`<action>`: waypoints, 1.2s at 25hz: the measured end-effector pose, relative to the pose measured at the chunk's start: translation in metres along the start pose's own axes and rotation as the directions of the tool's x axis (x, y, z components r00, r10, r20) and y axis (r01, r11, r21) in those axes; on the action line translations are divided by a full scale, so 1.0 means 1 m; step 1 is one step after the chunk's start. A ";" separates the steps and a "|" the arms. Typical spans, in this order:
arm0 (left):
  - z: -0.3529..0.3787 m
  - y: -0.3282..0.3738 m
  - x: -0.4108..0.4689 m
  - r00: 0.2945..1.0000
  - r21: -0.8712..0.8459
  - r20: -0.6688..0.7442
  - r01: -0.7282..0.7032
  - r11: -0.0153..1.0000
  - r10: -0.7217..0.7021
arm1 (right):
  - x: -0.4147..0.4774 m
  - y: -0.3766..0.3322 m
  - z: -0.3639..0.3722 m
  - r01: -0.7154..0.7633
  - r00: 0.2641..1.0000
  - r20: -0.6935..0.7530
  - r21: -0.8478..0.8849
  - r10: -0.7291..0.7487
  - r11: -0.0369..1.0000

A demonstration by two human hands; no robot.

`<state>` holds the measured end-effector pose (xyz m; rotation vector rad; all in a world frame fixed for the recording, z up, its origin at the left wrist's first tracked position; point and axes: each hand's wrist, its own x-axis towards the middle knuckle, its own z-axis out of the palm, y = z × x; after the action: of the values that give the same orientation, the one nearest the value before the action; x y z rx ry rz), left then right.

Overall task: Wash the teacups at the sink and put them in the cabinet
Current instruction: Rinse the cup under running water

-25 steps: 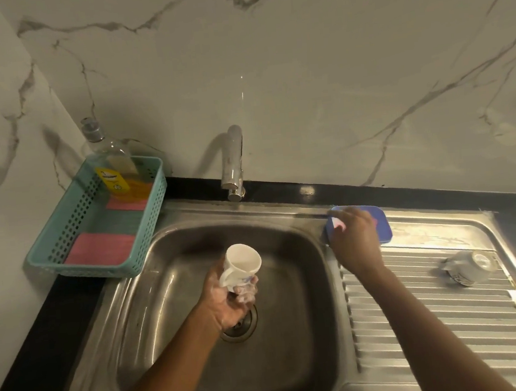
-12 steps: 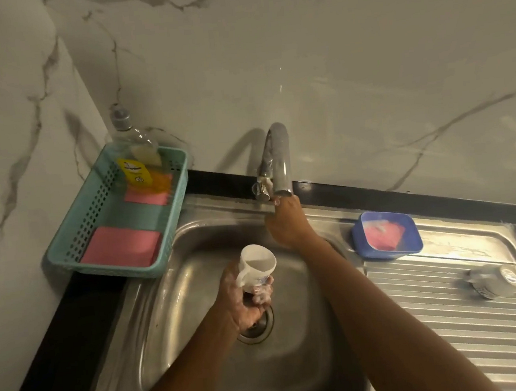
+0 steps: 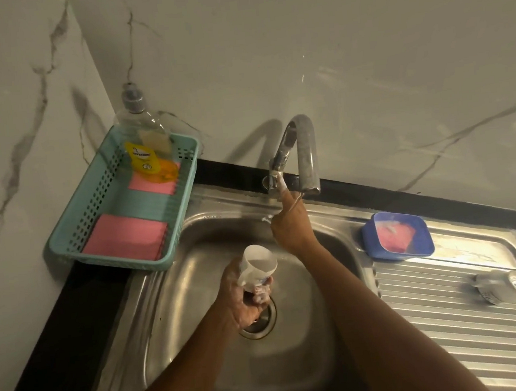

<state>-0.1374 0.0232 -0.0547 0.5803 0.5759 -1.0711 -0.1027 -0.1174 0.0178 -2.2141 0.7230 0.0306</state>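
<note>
Mid-frame: left hand (image 3: 243,297) clamps cup (image 3: 258,266), mouth tilted up-right, below-left of tap (image 3: 304,146) spout; right hand (image 3: 291,226) index straight on lever.

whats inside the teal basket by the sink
A near pink pad, a far pink pad and a soap bottle at the far end of the teal basket. The bottle covers part of the far pad.

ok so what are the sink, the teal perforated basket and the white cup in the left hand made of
Grey ribbed sink: looks like stainless steel, brushed and shiny, with bright reflections and pressed drainer ridges.
Teal perforated basket: seemingly moulded plastic, matte, with even rows of holes and a rounded rim.
White teacup: probably glazed ceramic, opaque and smooth, though plastic cannot be ruled out.
</note>
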 end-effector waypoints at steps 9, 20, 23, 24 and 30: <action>0.003 -0.009 0.004 0.997 -0.010 -0.068 0.019 1.000 -0.019 | -0.002 0.011 0.008 0.128 0.992 0.024 -0.058 -0.127 0.990; 0.002 -0.008 0.002 0.999 0.011 -0.051 -0.001 1.000 0.002 | -0.007 0.019 0.020 -0.018 0.999 -0.029 0.179 0.024 0.984; -0.001 -0.004 0.002 0.999 0.023 -0.041 -0.004 1.000 0.005 | -0.018 0.015 0.022 -0.367 0.924 0.236 0.766 0.300 0.527; -0.003 -0.003 0.002 0.999 0.022 -0.043 0.002 1.000 -0.001 | -0.020 0.017 0.022 -0.471 0.868 0.389 0.841 0.308 0.267; -0.021 -0.002 0.003 0.997 -0.009 -0.075 0.021 1.000 -0.022 | -0.007 0.027 0.028 -0.580 0.814 0.517 0.699 0.265 0.417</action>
<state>-0.1415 0.0342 -0.0720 0.6104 0.6529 -1.0703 -0.1169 -0.1089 -0.0180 -0.9876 0.8609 0.2599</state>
